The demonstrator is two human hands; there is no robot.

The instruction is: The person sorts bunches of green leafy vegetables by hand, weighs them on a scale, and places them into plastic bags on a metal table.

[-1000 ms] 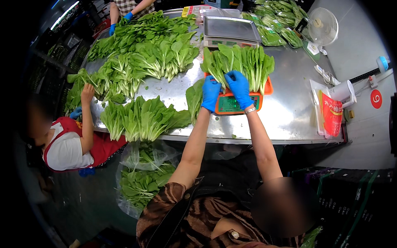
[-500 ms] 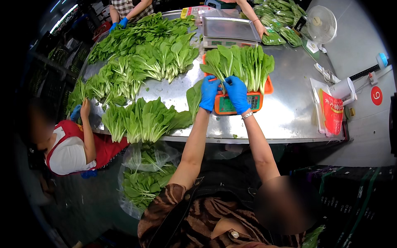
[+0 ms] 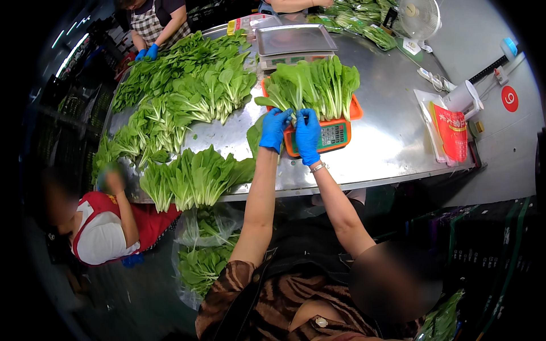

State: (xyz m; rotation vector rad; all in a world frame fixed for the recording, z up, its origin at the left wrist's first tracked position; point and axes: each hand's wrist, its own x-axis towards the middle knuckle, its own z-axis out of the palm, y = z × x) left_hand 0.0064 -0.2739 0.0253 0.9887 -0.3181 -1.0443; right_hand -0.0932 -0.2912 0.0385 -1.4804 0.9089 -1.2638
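Observation:
An orange kitchen scale (image 3: 356, 108) with a green keypad panel stands in front of me, bearing a row of leafy greens (image 3: 335, 85) with pale stems toward me. My left hand (image 3: 274, 131), in a blue glove, has its fingers closed at the stem ends on the left side of the row. Beside it my right hand (image 3: 307, 136), gloved too, pinches the same stem ends. The exact grip is partly hidden by the gloves. A loose leaf (image 3: 255, 136) lies partly behind my left hand.
Piles of greens (image 3: 193, 91) cover the table's left, with another row (image 3: 196, 179) at its near edge. Behind the scale stands a second scale with a metal tray (image 3: 296, 41). Bagged greens (image 3: 364, 28), a fan (image 3: 420, 20) and a red packet (image 3: 449, 133) are right. Co-workers stand around.
The whole view has shifted. My hands stay at the stem ends, and leaves on the row's left now spread further left. The co-worker's hand at the far bagged greens has drawn back.

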